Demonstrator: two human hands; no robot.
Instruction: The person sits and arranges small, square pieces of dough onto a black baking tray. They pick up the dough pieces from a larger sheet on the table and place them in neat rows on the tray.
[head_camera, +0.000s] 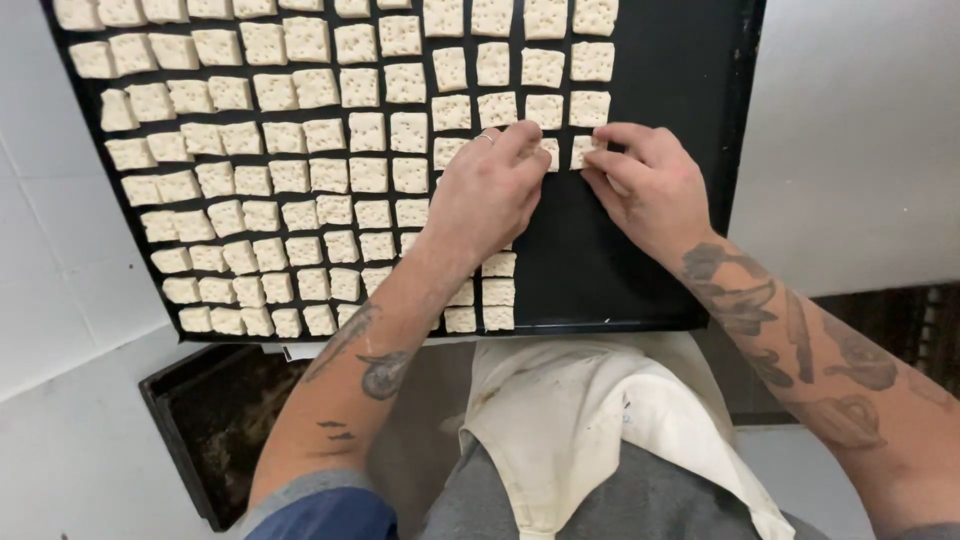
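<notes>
Both hands work over a large black baking tray (650, 250) packed with rows of small pale square dough pieces, each dotted with holes. The left hand (487, 190) lies palm down across the tray, its fingers curled and drawn together over one square dough piece (549, 152) in the row just right of the middle; the grip is nearly closed, fingertips pressing on or pinching the piece, though the fingers hide most of it, so a true pinch cannot be confirmed. The right hand (648, 185) sits just beside it to the right, thumb and forefinger narrowed on the neighbouring dough square (584, 150), touching its right edge with the other fingers loosely bent. These two pieces lie at the near end of the right-hand columns, with bare black tray nearer and to the right of them. A white apron (580, 420) hangs at the near edge, and a second dark, stained tray (215, 420) sits lower to the near left.
</notes>
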